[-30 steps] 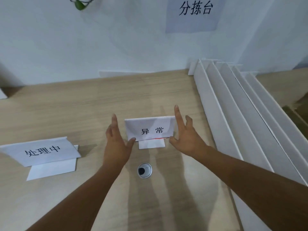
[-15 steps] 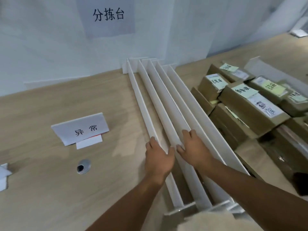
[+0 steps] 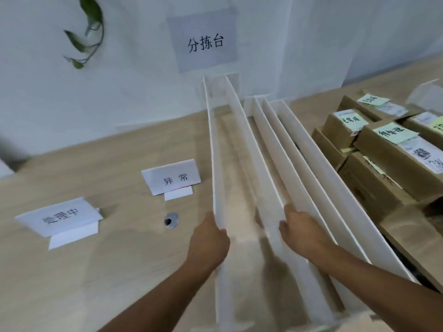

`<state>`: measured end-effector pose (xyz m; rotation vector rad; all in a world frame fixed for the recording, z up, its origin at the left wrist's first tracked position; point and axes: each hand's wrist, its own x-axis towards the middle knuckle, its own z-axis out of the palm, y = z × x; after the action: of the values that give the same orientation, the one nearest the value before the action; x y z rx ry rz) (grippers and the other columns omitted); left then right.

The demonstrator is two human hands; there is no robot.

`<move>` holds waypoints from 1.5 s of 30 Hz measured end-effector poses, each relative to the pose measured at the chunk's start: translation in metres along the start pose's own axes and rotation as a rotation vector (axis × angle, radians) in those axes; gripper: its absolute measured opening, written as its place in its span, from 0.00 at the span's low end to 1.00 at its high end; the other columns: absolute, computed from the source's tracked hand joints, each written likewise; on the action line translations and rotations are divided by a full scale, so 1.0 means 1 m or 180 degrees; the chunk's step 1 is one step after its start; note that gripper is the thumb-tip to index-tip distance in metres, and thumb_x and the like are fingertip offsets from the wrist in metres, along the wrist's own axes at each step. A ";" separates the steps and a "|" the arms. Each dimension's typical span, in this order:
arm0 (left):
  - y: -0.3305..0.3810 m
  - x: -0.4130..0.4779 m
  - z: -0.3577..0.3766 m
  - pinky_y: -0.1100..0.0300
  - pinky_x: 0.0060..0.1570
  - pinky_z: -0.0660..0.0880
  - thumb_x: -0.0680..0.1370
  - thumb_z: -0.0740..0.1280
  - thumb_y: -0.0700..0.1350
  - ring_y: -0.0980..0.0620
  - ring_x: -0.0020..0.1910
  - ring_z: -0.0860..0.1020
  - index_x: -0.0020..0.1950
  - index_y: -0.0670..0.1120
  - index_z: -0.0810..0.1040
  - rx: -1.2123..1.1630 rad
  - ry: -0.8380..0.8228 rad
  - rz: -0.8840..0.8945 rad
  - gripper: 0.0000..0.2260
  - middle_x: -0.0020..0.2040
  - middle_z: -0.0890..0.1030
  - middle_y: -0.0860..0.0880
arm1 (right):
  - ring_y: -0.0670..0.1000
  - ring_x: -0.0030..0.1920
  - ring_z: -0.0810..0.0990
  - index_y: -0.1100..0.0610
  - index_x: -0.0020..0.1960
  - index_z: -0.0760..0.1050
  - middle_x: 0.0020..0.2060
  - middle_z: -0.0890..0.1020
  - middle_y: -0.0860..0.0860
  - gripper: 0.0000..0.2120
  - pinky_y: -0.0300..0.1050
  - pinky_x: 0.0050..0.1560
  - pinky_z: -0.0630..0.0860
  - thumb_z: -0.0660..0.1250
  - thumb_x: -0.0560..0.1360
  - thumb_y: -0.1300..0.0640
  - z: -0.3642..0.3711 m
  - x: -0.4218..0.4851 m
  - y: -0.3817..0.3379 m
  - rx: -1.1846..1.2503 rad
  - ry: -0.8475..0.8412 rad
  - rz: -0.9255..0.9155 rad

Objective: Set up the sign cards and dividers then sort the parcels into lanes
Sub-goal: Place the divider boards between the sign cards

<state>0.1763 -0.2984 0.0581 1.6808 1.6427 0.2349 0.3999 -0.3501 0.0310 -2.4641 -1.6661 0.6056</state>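
Both hands were on the dividers, near the table's [image 3: 96, 271] front edge; the left hand [image 3: 208, 238] gripped the leftmost divider [image 3: 217, 164], thumb hooked over its top edge and fingers hidden behind the board; the right hand [image 3: 303, 236] gripped the next divider [image 3: 249, 144] the same way, fingers curled round its top edge. The two long white boards ran from the front edge towards the far edge, with a gap between them; their far ends stood higher against the wall than those of the other dividers [image 3: 311, 168], which lay packed side by side just to the right (whether the two held boards were joined at the far end, the blur hid). Beyond those, the brown parcels [image 3: 383, 159] sat piled along the right edge, with green and yellow notes on top. Left of the dividers stood the card marked 异常 [image 3: 171, 179], around the middle of the table; the card marked 处理中 [image 3: 60, 215] stood nearer the left edge, well apart from it; a small metal grommet [image 3: 171, 220] sat in the table between the first card and the left hand. On the wall hung a sheet reading 分拣台 [image 3: 205, 43]; green leaves [image 3: 88, 32] dangled to its left.
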 end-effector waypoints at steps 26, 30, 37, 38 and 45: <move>-0.251 -0.072 -0.068 0.50 0.42 0.78 0.79 0.59 0.39 0.43 0.40 0.79 0.59 0.47 0.66 -0.0027 0.0720 -0.1022 0.09 0.44 0.78 0.47 | 0.55 0.40 0.76 0.57 0.52 0.64 0.39 0.74 0.53 0.04 0.47 0.39 0.73 0.57 0.82 0.57 0.095 -0.060 -0.085 -0.0234 -0.0281 0.0243; -0.251 -0.074 -0.067 0.45 0.52 0.78 0.81 0.62 0.44 0.39 0.51 0.80 0.69 0.43 0.65 -0.0127 0.0774 -0.1020 0.17 0.55 0.79 0.42 | 0.58 0.44 0.79 0.57 0.55 0.64 0.46 0.80 0.57 0.11 0.48 0.43 0.76 0.59 0.83 0.50 0.095 -0.065 -0.075 -0.0217 -0.0327 0.0281; -0.156 -0.079 -0.056 0.34 0.76 0.42 0.75 0.59 0.74 0.38 0.81 0.41 0.83 0.48 0.47 0.0785 0.1427 0.0274 0.46 0.84 0.46 0.43 | 0.58 0.76 0.64 0.52 0.81 0.56 0.76 0.68 0.56 0.36 0.54 0.74 0.64 0.54 0.80 0.33 0.020 -0.106 -0.045 -0.0423 0.0491 -0.0207; -0.129 -0.078 -0.048 0.35 0.75 0.40 0.74 0.56 0.77 0.38 0.81 0.39 0.83 0.51 0.45 0.0895 0.1397 0.0612 0.48 0.84 0.44 0.45 | 0.56 0.80 0.56 0.49 0.83 0.52 0.80 0.61 0.55 0.38 0.55 0.79 0.55 0.50 0.79 0.30 0.000 -0.114 -0.034 -0.0627 0.0669 -0.0300; 0.029 -0.091 0.040 0.38 0.77 0.38 0.69 0.43 0.82 0.43 0.81 0.37 0.83 0.54 0.43 0.0946 0.0917 0.1390 0.50 0.84 0.43 0.52 | 0.54 0.82 0.39 0.48 0.84 0.43 0.83 0.46 0.52 0.40 0.57 0.80 0.42 0.48 0.79 0.30 -0.087 -0.140 0.077 -0.1032 0.0876 -0.0026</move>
<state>0.2090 -0.3934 0.0818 2.3189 1.5472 0.4835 0.4555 -0.4961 0.1242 -2.5996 -1.7747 -0.0136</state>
